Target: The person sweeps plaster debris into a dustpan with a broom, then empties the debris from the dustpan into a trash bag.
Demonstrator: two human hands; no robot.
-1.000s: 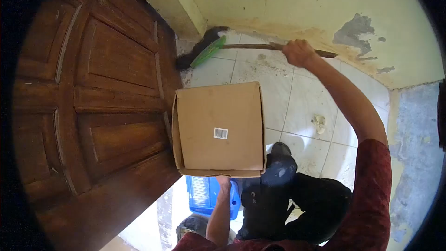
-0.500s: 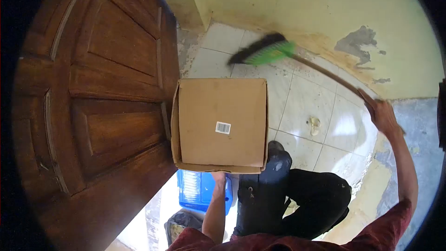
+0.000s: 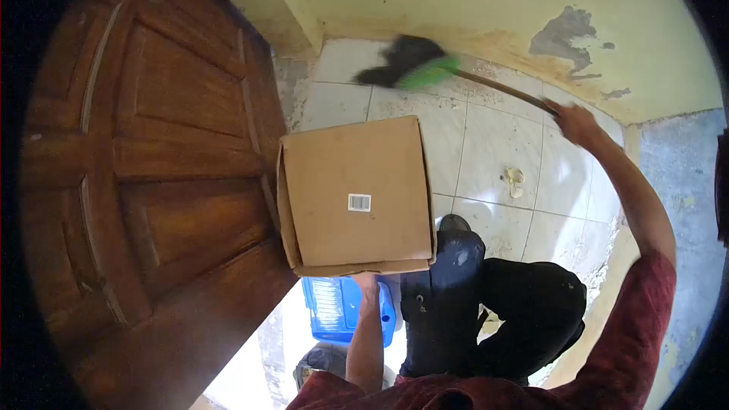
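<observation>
A cardboard box (image 3: 357, 235) with a barcode label is in front of me, and my left hand (image 3: 367, 281) is at its lower edge. The fingers of that hand are hidden by the box. On the right, my right hand (image 3: 579, 124) is wrapped round the handle of a broom (image 3: 507, 91). The broom's green head and blurred dark bristles are over the floor tiles near the yellow wall.
A brown wooden door (image 3: 182, 137) stands close on the left. Below the box are a blue plastic container (image 3: 326, 311) and a dark bag (image 3: 319, 361). A pale scrap (image 3: 514, 181) lies on the tiled floor (image 3: 493, 137).
My right hand has moved up and left with the broom, whose bristles are now spread farther left. The box has tilted slightly, and the view has shifted.
</observation>
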